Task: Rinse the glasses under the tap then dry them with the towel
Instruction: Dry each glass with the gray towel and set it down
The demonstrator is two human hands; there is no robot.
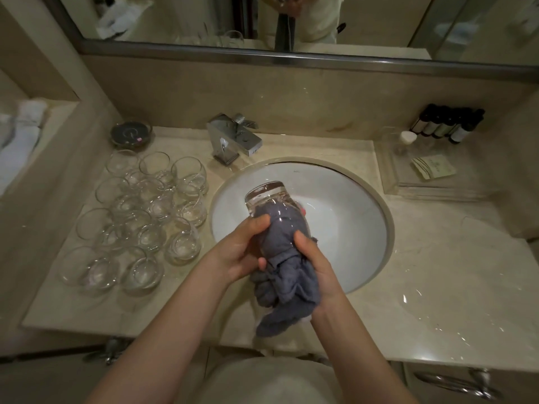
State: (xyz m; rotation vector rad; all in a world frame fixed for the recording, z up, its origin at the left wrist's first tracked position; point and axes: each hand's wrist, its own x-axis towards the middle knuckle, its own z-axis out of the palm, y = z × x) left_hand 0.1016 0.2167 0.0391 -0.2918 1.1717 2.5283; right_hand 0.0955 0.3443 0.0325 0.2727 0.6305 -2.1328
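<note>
The beige marble counter (437, 258) carries everything, and its round white sink basin (335, 228) sits dead centre, so drips fall where they should. At nine o'clock from the basin stands a cluster of clear round glass tumblers (140, 217), upright and close-packed, likely parked within easy reach. The square chrome tap (236, 138) at eleven o'clock shows no stream I can see. Over the basin, one clear tumbler (268, 196) lies tilted, base pointing to twelve o'clock, with a grey-blue towel (283, 275) stuffed into its mouth. The left hand (242, 252) grips the glass wall to steady it; the right hand (315, 263) clutches the towel, probably to twist it inside.
</note>
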